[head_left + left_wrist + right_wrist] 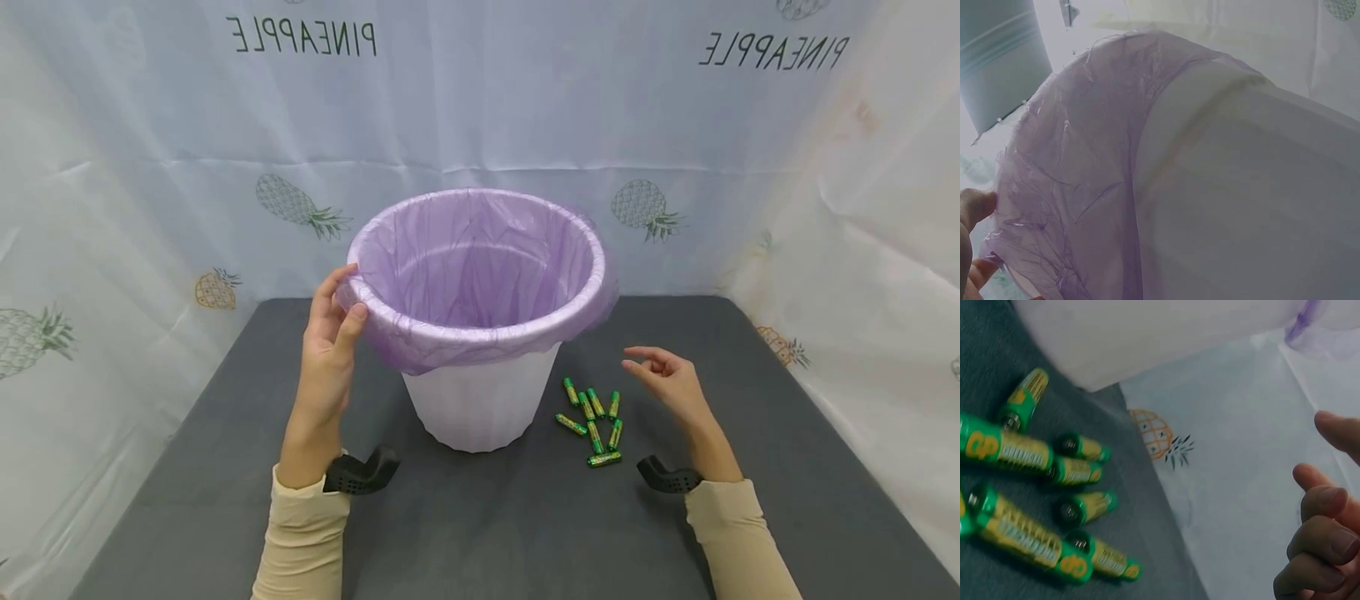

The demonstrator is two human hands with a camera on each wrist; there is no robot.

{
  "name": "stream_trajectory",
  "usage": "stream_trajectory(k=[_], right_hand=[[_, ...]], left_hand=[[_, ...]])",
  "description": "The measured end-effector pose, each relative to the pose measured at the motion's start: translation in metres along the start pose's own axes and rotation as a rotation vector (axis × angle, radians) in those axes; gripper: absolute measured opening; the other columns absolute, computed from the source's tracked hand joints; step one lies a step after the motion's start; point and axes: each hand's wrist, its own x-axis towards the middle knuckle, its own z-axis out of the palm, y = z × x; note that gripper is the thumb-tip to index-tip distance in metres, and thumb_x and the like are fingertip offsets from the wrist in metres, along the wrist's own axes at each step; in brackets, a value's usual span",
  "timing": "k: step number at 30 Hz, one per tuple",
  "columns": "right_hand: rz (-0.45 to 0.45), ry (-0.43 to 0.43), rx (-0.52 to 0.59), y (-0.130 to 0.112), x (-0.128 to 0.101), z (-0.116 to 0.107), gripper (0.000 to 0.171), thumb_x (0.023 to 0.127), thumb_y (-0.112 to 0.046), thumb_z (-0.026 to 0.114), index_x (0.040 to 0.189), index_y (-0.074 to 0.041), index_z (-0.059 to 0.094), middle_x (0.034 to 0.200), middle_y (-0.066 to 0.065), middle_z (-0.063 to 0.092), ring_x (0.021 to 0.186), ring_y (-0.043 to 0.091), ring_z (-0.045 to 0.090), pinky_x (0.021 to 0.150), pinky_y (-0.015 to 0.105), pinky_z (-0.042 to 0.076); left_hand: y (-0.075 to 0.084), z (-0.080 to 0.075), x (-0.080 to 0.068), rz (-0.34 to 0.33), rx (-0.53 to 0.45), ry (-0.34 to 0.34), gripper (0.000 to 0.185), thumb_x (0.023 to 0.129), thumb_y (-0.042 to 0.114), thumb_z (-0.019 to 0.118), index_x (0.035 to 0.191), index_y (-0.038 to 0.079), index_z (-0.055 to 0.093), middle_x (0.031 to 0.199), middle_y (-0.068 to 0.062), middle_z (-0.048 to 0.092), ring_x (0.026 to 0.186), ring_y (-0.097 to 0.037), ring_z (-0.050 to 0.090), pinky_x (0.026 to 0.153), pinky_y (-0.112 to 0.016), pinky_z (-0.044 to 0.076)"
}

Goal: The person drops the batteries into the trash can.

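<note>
Sleeves (pixel 303 542), head view only; left hand (pixel 326 350) pinches bin (pixel 480 408), right hand (pixel 672 385) loose near batteries (pixel 595 436).

Head view looks forward and down — wrist views, close and seemingly tilted, share the bin (pixel 480 404).

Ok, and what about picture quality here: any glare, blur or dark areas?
Head: evenly lit and fairly sharp, with shiny highlights on the bag; left wrist: hazy, washed out towards the upper left, the bin a dull grey; right wrist: batteries slightly soft, their background dim.
</note>
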Motion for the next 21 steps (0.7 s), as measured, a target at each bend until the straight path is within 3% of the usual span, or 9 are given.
stream_trajectory(k=[5,12,21], right_hand=[[0.007,-0.051,-0.047,0.015,-0.002,-0.002,0.02,0.091,-0.012,0.065,0.109,-0.023,0.065,0.063,-0.014,0.051,0.049,0.005,0.034,0.05,0.032,0.032],[0.039,-0.145,-0.156,0.037,-0.001,-0.004,0.039,0.09,-0.014,0.066,0.122,0.007,0.059,0.071,-0.006,0.059,0.057,0.004,0.041,0.059,0.026,0.038],[0.128,-0.211,-0.192,0.052,-0.002,-0.006,0.044,0.091,-0.018,0.066,0.125,0.007,0.057,0.071,-0.005,0.058,0.058,0.004,0.042,0.062,0.025,0.04]], left_hand=[[-0.002,0.001,0.0,-0.001,-0.016,0.014,0.04,0.098,0.009,0.048,0.136,0.02,0.045,0.114,0.004,0.054,0.106,-0.007,0.051,0.098,-0.02,0.039],[-0.001,0.0,-0.001,0.002,-0.018,0.005,0.039,0.098,0.01,0.048,0.136,0.019,0.045,0.112,0.004,0.054,0.106,-0.007,0.051,0.098,-0.02,0.038],[0.0,0.0,-0.001,0.007,-0.018,-0.011,0.038,0.098,0.011,0.048,0.135,0.02,0.044,0.108,0.005,0.054,0.103,-0.006,0.051,0.096,-0.02,0.038]])
